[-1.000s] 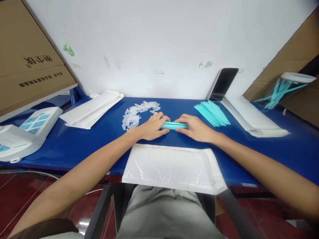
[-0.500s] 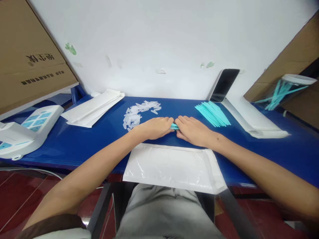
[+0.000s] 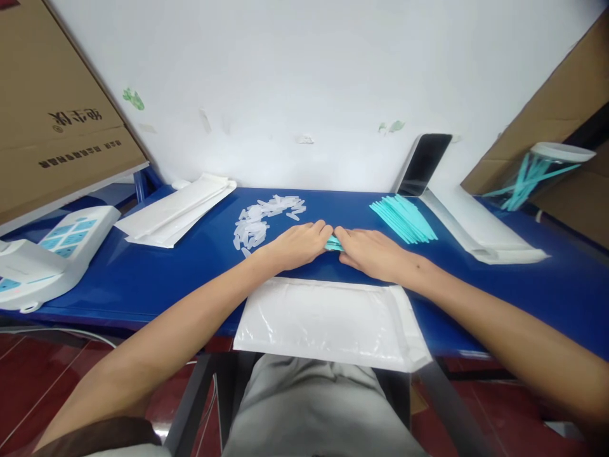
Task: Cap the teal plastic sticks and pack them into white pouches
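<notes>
Between my two hands is a small bundle of turquoise sticks (image 3: 334, 244), mostly covered by fingers. My left hand (image 3: 301, 245) is closed round its left end, my right hand (image 3: 365, 251) round its right end. Just in front of me, below the hands, lies a white padded mailer bag (image 3: 328, 324) that hangs over the table edge. Left of my left hand is a loose heap of small translucent white pieces (image 3: 253, 227). Beyond my right hand lies a fanned pile of turquoise sticks (image 3: 404, 219).
On the blue table (image 3: 157, 279) are folded white bags (image 3: 176, 209) at left and a long white package (image 3: 485, 228) at right. A dark-screened phone (image 3: 425, 164) leans on the wall. A white device (image 3: 61, 254) stands far left, a clear tub of sticks (image 3: 537, 174) far right.
My hands keep their hold on the turquoise bundle, with the fingers shifting slightly and a bit more of it showing. The view has tilted a little; the other things have stayed put.
</notes>
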{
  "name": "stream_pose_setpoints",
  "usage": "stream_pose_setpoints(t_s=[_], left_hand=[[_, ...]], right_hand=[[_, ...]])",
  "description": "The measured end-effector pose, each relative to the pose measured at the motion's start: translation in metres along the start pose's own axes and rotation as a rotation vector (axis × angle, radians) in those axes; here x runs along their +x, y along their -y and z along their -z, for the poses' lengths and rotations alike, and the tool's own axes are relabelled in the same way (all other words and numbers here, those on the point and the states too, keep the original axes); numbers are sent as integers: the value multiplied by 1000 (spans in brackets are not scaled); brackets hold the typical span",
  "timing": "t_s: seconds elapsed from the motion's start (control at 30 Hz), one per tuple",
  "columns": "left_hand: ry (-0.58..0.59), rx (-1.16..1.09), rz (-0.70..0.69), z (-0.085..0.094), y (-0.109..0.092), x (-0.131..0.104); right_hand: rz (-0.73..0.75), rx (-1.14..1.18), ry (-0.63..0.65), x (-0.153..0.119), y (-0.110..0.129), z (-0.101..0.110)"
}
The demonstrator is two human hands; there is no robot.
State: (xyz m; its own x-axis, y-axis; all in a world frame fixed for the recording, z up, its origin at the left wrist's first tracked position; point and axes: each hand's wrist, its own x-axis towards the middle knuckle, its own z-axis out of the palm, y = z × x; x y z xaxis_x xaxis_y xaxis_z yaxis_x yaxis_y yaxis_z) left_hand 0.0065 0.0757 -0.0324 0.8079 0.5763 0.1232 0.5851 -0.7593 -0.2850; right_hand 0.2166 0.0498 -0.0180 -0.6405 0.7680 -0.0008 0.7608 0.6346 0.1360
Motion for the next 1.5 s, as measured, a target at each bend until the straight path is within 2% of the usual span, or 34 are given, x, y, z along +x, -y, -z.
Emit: stream_pose_setpoints(t_s=[0.13, 0.2, 0.4, 0.53, 0.63, 0.73, 0.83, 0.97, 1.03, 1.2, 1.27, 1.33, 1.37, 1.43, 1.5], left_hand=[[-58, -57, 1, -3, 6, 2], [-140, -140, -6, -5, 11, 2], [-635, -637, -27, -2, 16, -1], [-838, -814, 40, 2, 1, 5], [-912, -909, 43, 2, -10, 9], [-936, -955, 15, 2, -17, 10], [-945, -931, 2, 2, -21, 12], [-1016, -842, -5, 2, -23, 17], [-982, -803, 6, 1, -23, 17], [-716, -717, -33, 7, -12, 11], [-676, -647, -53, 16, -6, 5], [-675, -573, -46, 29, -4, -3], [-647, -548, -58, 37, -6, -8], [-548, -507, -176, 52, -19, -20], [-332, -472, -254, 60, -42, -34]], right_hand=[[-67, 13, 40, 0, -3, 0], [-96, 35, 35, 0, -5, -1], [-97, 347, -84, 1, -10, -3], [-62, 520, -153, 4, -2, -3], [-61, 566, -147, 6, 7, -4], [-84, 543, -162, 8, 13, -7], [-119, 488, -206, 10, 17, -10], [-163, 491, -268, 12, 20, -12], [-177, 498, -284, 13, 20, -12], [-221, 612, -388, 11, 16, -13], [-240, 742, -476, 10, 12, -12], [-265, 862, -618, 10, 7, -11], [-279, 908, -689, 10, 4, -10], [-274, 985, -773, 11, -3, -9], [-236, 1087, -782, 14, -11, -9]])
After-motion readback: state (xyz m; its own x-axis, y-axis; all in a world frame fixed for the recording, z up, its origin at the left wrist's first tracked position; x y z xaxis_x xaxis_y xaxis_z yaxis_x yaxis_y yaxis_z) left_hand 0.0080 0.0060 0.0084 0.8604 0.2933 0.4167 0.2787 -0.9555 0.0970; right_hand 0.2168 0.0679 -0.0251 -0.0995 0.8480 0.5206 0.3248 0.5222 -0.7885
